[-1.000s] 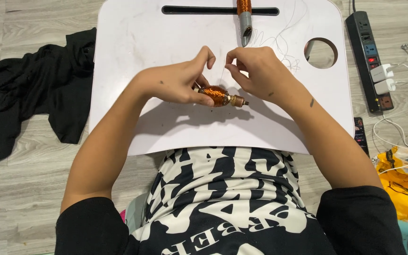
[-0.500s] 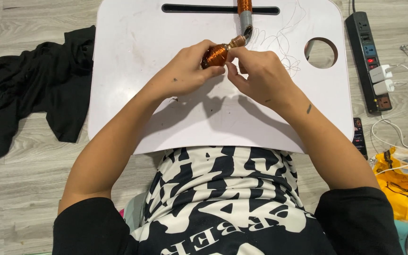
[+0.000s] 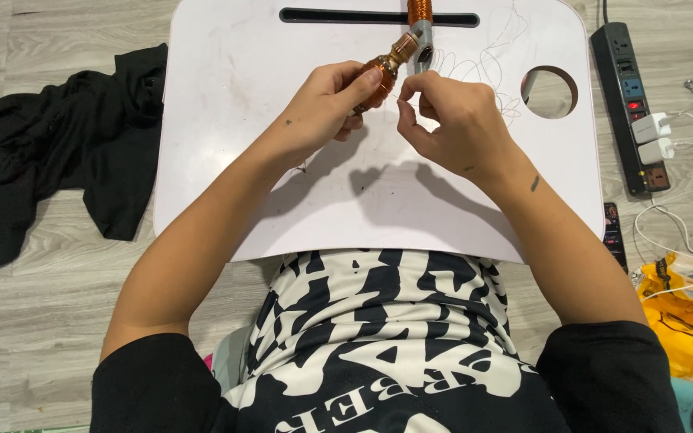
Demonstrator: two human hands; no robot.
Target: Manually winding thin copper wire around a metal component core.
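My left hand (image 3: 329,103) grips a small spool wound with copper wire (image 3: 384,70), tilted with its tip pointing up and to the right. My right hand (image 3: 449,119) pinches a thin strand of wire (image 3: 404,98) that runs from the spool. Both hands hover over a white lap desk (image 3: 282,200). At the desk's far edge a second copper-wound spool (image 3: 419,16) with a grey end stands in a long dark slot (image 3: 338,16). Loose loops of fine wire (image 3: 491,56) lie on the desk behind my right hand.
The desk has a round cup hole (image 3: 549,91) at its right. A black power strip (image 3: 631,100) with white plugs lies on the wooden floor to the right. A black cloth (image 3: 58,152) lies at the left, a yellow plastic bag (image 3: 691,321) at the lower right.
The spool has gone from lying low between my hands to raised and tilted toward the desk's far edge. My right hand has shifted right, drawing the wire strand.
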